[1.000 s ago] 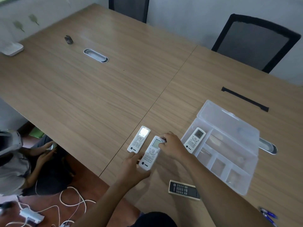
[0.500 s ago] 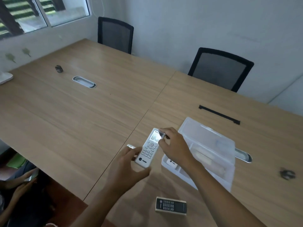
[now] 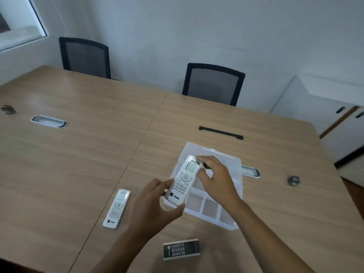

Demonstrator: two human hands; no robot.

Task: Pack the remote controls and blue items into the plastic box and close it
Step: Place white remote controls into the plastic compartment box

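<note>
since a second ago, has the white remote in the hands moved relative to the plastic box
Yes. The held white remote lay on the table left of the plastic box, apart from it; now both hands hold it raised over the box's left end.

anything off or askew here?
Nothing stands out. Both hands, left hand and right hand, hold a white remote over the open plastic box; another white remote and a dark remote lie flat on the table.

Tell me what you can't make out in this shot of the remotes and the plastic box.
- Plastic box, head view: the held white remote and right hand hide its long compartments.
- Blue items: none in frame.
- Dark remote: buttons too blurred to read.
- Small dark object: too blurred to identify.
</note>
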